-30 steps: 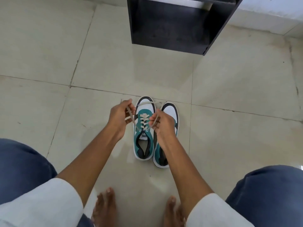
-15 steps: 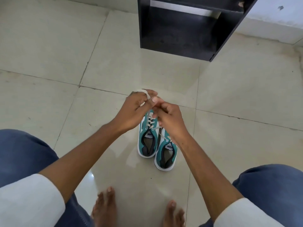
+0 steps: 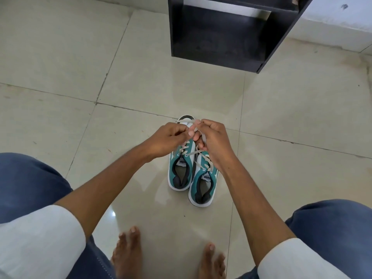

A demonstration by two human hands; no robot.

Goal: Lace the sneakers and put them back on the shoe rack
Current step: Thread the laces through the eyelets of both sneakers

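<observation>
Two teal and white sneakers stand side by side on the floor tiles, toes pointing away from me. The left sneaker (image 3: 179,174) has its beige lace (image 3: 184,148) drawn up over its toe. My left hand (image 3: 169,139) and my right hand (image 3: 213,141) meet above that sneaker's front, both pinching the lace ends, fingers touching. The right sneaker (image 3: 203,182) is laced too, and my right wrist covers its toe. The black shoe rack (image 3: 221,37) stands on the floor straight ahead, its lower shelf holding nothing.
Beige floor tiles (image 3: 80,57) surround the shoes. My bare feet (image 3: 128,252) are planted near the bottom, my knees in blue jeans at both sides. A white wall base (image 3: 338,27) runs to the right of the rack.
My hands came together from either side of the left sneaker and now meet above its toe with the lace ends. The view tilted, bringing the rack further into frame.
</observation>
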